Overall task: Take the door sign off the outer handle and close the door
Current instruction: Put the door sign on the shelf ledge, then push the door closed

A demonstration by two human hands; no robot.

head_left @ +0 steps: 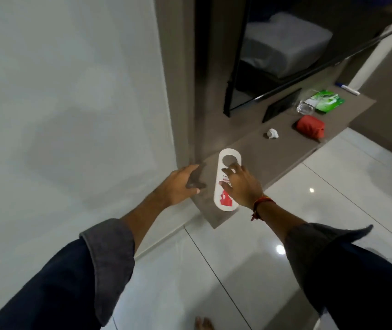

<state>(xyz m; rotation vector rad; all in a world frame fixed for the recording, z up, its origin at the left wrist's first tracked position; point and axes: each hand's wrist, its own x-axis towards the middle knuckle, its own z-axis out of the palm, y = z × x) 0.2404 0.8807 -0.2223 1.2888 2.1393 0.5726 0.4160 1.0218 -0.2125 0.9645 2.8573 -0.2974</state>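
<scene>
Now, looking down from my head, the door sign (226, 184) lies flat on the brown counter (257, 160), its round handle hole pointing away from me and the red print nearest my wrist. My right hand (242, 184) rests over the sign's middle with fingers spread loose, not pinched around it; whether the fingertips (232, 167) press the card or hover just above it I cannot tell. My left hand (180, 184) is open too, just to the left of the sign, palm toward the counter's near-left edge where it meets the white wall (71, 91), holding nothing.

Judging by this, the sign is already off the handle and I am setting it down. To do that well I should lift my right fingers straight up so the light card does not slide toward the counter's near corner, just below my wrist. Farther off beyond my right hand sit a crumpled white scrap (272, 134), a red pouch (310, 126), a clear glass (305, 107) and a green packet (328, 101), all well apart from the sign. The door is not in view, so closing it looks undone.
</scene>
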